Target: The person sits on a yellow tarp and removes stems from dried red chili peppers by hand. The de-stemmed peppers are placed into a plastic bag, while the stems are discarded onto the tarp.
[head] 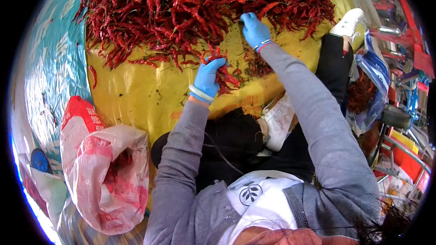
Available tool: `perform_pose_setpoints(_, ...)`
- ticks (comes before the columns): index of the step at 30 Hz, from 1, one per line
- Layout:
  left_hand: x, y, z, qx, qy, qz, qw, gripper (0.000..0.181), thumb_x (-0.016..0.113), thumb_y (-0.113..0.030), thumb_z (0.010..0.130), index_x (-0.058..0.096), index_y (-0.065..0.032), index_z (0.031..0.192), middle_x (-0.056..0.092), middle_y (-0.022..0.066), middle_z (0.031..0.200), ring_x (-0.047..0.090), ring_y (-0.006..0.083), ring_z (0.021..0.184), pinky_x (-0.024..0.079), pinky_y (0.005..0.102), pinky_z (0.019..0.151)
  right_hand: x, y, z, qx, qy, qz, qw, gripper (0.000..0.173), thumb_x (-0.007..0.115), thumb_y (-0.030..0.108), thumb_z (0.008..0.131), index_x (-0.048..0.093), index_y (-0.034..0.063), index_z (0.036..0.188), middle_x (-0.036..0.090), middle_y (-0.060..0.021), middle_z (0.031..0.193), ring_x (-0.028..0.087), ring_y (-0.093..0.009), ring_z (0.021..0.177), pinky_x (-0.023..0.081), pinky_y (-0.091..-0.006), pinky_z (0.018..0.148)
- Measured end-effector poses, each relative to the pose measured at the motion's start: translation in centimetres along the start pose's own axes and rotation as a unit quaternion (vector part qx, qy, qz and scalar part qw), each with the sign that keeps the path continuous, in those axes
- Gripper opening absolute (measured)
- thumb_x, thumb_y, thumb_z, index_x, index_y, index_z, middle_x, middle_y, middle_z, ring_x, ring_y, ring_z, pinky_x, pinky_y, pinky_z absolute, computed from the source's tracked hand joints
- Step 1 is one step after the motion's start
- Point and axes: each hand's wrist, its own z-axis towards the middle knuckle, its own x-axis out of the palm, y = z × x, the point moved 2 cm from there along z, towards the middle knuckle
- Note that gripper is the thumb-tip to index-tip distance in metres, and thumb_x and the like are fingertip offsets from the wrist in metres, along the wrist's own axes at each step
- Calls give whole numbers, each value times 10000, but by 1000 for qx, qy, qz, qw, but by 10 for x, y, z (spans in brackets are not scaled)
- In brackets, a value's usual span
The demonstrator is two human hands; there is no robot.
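A broad heap of red chili peppers (153, 17) lies on a yellow sheet (136, 92) in front of me. My left hand (208, 76), in a blue glove, is closed around a bunch of red chilies (225, 76) just below the heap's lower edge. Farther up and to the right, my right hand (254, 31), also in a blue glove, is at the heap's edge with its fingers bent; whether they hold a chili is hidden. Between my forearms, small chili pieces and dark scraps (257, 64) are scattered on the sheet.
At the left, an open red and white plastic bag (112, 143) has reddish contents, beside a teal sheet (68, 64). A blue and clear bag with dried chilies (362, 92) stands right of my leg. My white shoes (279, 122) rest at the yellow sheet. Metal-framed carts (405, 143) are far right.
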Motion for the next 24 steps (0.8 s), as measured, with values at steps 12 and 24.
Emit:
perform_pose_setpoints(12,6,20,-14,23,106,93,990,171,600,4,804,621,-48,966,638,26,842,588,123,728,472,266,672,-46,71,-103,102,51,445,888,107,529,-12,816,552,27,914,564,-47,726,523,-101,620,451,-257,585)
perform_pose_setpoints(24,10,74,-112,110,40,125,985,314,595,53,761,524,-15,1059,605,72,951,598,158,842,503,292,748,-101,104,-215,83,-29,439,894,153,496,9,794,543,34,938,591,-164,819,611,-282,764,476,-342,685)
